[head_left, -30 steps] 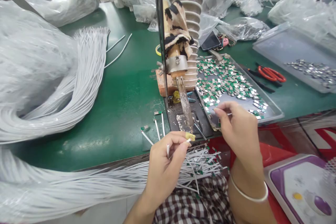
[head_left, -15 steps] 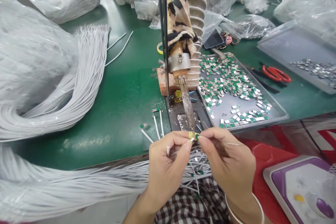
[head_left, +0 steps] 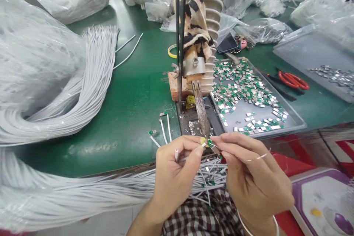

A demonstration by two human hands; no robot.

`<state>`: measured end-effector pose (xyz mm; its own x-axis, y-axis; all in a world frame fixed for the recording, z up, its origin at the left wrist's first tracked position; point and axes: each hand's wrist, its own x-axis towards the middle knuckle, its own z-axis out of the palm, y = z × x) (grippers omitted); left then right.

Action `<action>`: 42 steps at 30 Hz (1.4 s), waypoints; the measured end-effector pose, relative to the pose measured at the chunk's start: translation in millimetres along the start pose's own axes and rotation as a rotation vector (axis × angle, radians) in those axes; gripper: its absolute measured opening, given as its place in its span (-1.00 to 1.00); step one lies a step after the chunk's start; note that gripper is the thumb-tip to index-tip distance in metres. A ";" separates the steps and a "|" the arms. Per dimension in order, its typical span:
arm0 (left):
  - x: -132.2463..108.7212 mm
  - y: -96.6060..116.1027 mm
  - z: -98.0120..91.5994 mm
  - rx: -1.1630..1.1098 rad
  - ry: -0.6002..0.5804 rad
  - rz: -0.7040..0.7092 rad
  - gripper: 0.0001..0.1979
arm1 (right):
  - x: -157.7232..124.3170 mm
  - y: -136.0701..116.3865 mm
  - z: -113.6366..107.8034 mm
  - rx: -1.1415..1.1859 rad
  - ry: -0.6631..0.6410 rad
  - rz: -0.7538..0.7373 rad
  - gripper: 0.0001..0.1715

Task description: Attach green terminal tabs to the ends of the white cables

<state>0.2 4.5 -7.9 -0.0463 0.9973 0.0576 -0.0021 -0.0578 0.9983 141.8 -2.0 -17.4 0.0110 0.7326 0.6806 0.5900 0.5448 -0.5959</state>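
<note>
My left hand (head_left: 174, 177) pinches a thin white cable (head_left: 177, 153) by its stripped end, with yellow tape on the fingertip. My right hand (head_left: 249, 177) pinches a small green circuit chip (head_left: 211, 143) against that cable end and also carries a thin solder wire (head_left: 258, 158). Both hands meet just under the tip of the fixed soldering iron (head_left: 201, 112) at the table's front edge. A bundle of finished cables (head_left: 212, 175) lies across my lap below the hands.
A grey tray (head_left: 287, 116) of green chips sits right of the iron. Big bundles of white cable (head_left: 83, 81) fill the left. Red-handled cutters (head_left: 293, 80), a phone (head_left: 226, 42), plastic bags and a second tray (head_left: 304, 49) lie at the back right. Three finished cable pieces (head_left: 163, 125) rest on the mat.
My right hand left the chip tray, came to the left hand with a chip, and now presses it to the cable end below the iron tip. The view shifted slightly left.
</note>
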 end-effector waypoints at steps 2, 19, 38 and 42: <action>1.5 1.3 -0.5 -0.011 -0.001 -0.008 -0.81 | 3.3 -0.9 0.6 -0.039 0.011 -0.025 -0.66; -3.3 -5.4 -3.5 -0.041 -0.056 -0.014 -0.83 | 4.0 1.0 -4.4 0.256 -0.138 0.178 -0.79; 8.3 -0.6 -5.2 -0.103 -0.099 -0.133 -0.83 | -5.1 3.7 3.2 -0.044 0.024 0.034 -0.77; 9.0 1.9 -5.4 -0.111 -0.074 -0.110 -0.84 | 0.3 3.2 3.5 -0.011 0.054 -0.050 -0.71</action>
<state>-5.6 13.1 -5.6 0.0335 0.9983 -0.0473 -0.1137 0.0508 0.9922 140.9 1.5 -20.6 0.0249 0.6809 0.7320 0.5996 0.5757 -0.5559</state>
